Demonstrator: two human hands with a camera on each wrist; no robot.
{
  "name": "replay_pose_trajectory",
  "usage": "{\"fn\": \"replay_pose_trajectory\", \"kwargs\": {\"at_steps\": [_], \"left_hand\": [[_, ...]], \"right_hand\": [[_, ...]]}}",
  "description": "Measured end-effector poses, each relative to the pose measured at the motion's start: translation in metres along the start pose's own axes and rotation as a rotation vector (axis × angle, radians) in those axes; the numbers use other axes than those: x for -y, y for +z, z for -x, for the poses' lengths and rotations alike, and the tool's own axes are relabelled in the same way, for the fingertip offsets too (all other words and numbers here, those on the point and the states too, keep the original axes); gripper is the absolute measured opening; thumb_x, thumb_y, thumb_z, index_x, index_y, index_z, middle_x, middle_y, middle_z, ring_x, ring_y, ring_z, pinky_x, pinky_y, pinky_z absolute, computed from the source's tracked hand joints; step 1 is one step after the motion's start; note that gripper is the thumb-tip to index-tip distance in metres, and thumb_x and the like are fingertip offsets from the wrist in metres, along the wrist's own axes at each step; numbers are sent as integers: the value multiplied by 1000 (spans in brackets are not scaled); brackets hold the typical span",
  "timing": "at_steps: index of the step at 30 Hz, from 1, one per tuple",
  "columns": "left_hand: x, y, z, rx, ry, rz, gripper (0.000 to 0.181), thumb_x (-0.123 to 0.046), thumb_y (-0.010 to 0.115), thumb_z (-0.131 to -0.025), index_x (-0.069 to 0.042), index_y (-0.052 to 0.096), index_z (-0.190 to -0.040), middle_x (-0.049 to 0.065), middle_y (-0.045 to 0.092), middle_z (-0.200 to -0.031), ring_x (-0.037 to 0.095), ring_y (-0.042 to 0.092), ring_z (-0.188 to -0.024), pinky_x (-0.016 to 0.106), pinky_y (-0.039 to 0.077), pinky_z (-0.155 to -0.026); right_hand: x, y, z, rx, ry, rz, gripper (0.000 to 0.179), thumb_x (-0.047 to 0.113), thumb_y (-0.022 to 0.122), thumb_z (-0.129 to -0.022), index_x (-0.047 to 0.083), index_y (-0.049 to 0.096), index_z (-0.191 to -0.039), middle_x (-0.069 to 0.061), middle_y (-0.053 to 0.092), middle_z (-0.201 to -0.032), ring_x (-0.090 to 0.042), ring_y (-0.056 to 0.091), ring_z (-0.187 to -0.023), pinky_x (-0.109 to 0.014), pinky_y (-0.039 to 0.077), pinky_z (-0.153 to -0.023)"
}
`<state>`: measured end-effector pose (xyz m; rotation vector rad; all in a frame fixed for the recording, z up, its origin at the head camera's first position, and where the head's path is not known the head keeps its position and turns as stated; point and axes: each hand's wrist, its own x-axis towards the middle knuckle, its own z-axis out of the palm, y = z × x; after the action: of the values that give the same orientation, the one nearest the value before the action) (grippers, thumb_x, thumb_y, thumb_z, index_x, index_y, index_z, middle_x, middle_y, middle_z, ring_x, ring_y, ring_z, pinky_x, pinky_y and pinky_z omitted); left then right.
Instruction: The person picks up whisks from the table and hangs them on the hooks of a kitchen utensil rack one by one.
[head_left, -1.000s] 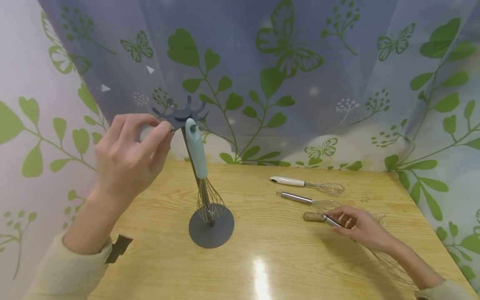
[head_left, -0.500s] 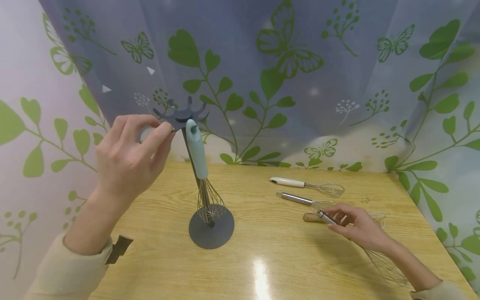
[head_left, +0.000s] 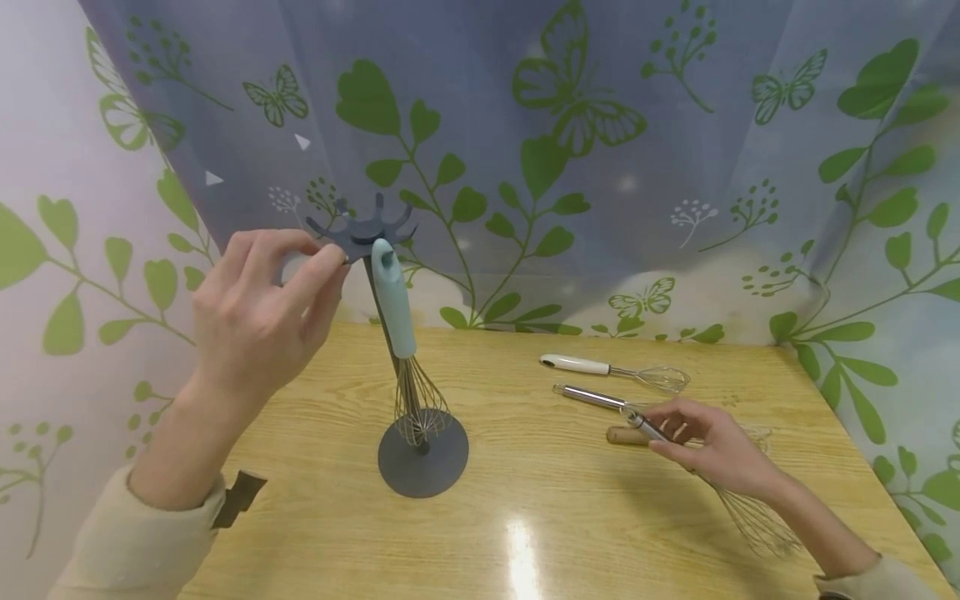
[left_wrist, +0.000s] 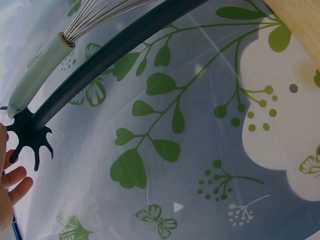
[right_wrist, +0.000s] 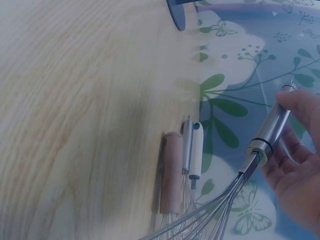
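Note:
My left hand (head_left: 258,304) pinches one hook at the top of a dark grey utensil stand (head_left: 423,475), whose round base stands on the table. From a front hook of that stand hangs a whisk with a light blue handle (head_left: 395,304), wires pointing down. My right hand (head_left: 716,446) holds a steel-handled whisk (right_wrist: 270,130) by its handle, tilted, with the wire end toward me. In the right wrist view the thumb and fingers lie round the metal handle. Under this hand in the head view is a whisk with a wooden handle (head_left: 626,435), its wires partly hidden.
Behind the wooden-handled whisk lie another steel-handled whisk (head_left: 592,396) and a white-handled whisk (head_left: 576,362), side by side on the wooden table (head_left: 525,467). A curtain with leaves and butterflies (head_left: 480,167) closes off the back and sides.
The right hand has moved left and slightly up, bringing the steel-handled whisk with it over the table. The left hand and the stand have stayed in place.

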<state>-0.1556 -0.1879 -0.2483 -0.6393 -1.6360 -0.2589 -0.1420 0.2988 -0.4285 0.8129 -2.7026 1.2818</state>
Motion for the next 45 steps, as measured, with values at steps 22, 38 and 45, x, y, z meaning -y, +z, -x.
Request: {"fn": "replay_pose_trajectory", "kwargs": {"at_steps": [22, 38, 45], "left_hand": [[1, 1, 0, -6, 1, 2, 10, -13, 62, -102, -9, 68, -96, 19, 67, -91, 44, 61, -82, 56, 47, -54], [0, 0, 1, -12, -6, 11, 7, -12, 64, -101, -8, 68, -96, 20, 67, -91, 45, 61, -81, 57, 47, -55], [1, 1, 2, -14, -6, 12, 9, -13, 63, -101, -9, 69, -97, 20, 68, -91, 45, 61, -81, 57, 48, -56]], "right_hand": [[26, 5, -17, -27, -79, -151, 36, -10, 73, -90, 2, 68, -124, 17, 69, -110, -6, 69, -87, -25, 61, -73], [38, 14, -28, -81, -128, -273, 37, -16, 72, -87, -6, 65, -123, 12, 70, -109, -4, 70, -91, -21, 61, -80], [45, 17, -34, -101, -152, -355, 36, -16, 71, -88, -7, 65, -122, 8, 71, -109, -7, 69, -93, -21, 61, -80]]}}
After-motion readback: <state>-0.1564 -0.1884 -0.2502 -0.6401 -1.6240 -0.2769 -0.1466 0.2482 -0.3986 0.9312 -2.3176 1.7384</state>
